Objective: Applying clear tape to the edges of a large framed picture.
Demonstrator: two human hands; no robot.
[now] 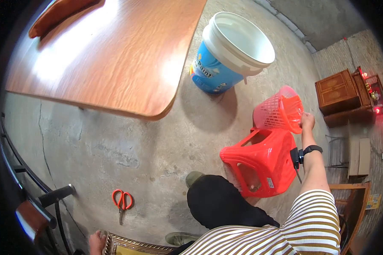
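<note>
"Where's the pink basket [269, 111]?"

"Just beyond the red stool [281, 163] — right grip [307, 122] pinching its rim."

"Left grip [98, 242]?"

"Well left of the stool, beside a gilt frame [136, 242]; whether closed, I cannot tell."

"Advice?"

"Pinch firmly — keep it clear of the stool."

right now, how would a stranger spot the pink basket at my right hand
Find the big blue-and-white bucket, then look down and right in the picture to the red stool. Just above the stool, with the right hand at its rim, is the pink basket. Its walls have many small openings, unlike the bucket's solid sides or the stool's few large cut-outs.
</note>
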